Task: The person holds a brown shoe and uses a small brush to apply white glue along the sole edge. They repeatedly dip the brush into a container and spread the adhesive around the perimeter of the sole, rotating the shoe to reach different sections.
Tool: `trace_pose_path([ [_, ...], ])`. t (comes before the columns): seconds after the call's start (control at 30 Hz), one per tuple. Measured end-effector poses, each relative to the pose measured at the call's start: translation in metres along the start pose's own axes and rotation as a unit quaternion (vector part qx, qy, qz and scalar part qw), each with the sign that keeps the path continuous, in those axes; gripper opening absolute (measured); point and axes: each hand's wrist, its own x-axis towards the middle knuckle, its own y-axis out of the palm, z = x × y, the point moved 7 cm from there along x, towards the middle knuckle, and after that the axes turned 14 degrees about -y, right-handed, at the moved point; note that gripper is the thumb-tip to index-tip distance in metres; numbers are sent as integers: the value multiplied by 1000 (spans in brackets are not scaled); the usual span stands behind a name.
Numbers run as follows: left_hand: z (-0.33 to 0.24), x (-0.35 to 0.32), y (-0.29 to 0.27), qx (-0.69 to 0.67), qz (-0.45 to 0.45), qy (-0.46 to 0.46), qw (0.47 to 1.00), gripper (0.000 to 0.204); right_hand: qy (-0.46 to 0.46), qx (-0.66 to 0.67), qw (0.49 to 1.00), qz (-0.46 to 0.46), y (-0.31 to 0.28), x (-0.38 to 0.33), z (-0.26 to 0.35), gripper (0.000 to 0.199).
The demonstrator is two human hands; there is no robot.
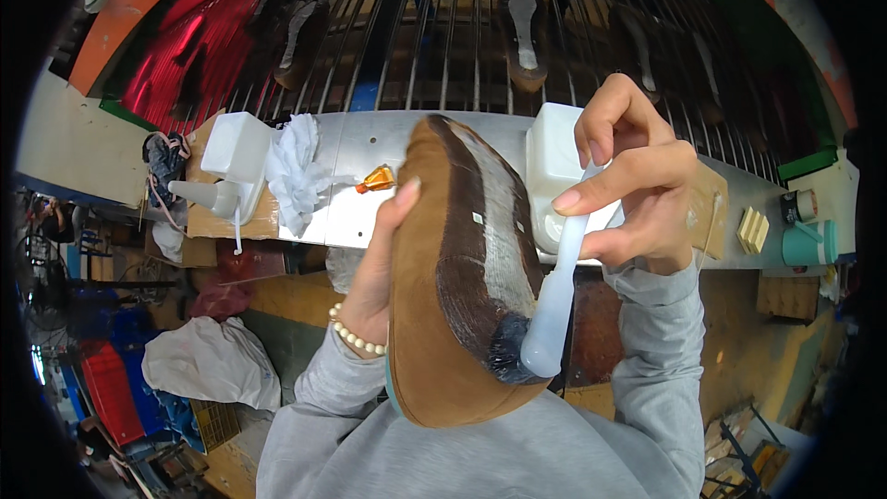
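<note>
My left hand [374,273] is wrapped round the side of a brown suede shoe upper [418,314], its underside tilted toward me. That underside has a dark, glossy border around a pale grey middle strip. Between the thumb and fingers of my right hand [637,180] is the slim end of a white-handled brush [549,314]. The brush's wide end slants down over the rounded near end of the underside, with dark bristles seeming to touch it. Behind my right fingers stands a white plastic container [552,143], partly hidden.
Ahead, a metal-barred rack [434,28] carries several shoe soles [524,28]. On the metal ledge [356,134] lie a crumpled white cloth [297,171] and a small amber bottle [377,179]. A white container with a conical spout [226,152] stands left; a teal cup [808,242] stands far right.
</note>
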Motion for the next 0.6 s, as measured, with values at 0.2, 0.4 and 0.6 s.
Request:
trace_pose_path([
  [0.2,20,5,0,1,40,-16,999,60,1,56,998,1,10,0,-16,39],
  [0.4,22,2,9,-144,49,-31,988,57,42,42,998,18,11,1,-17,40],
  [0.6,28,0,14,-9,4,-48,999,57,46,7,998,32,8,8,-13,42],
])
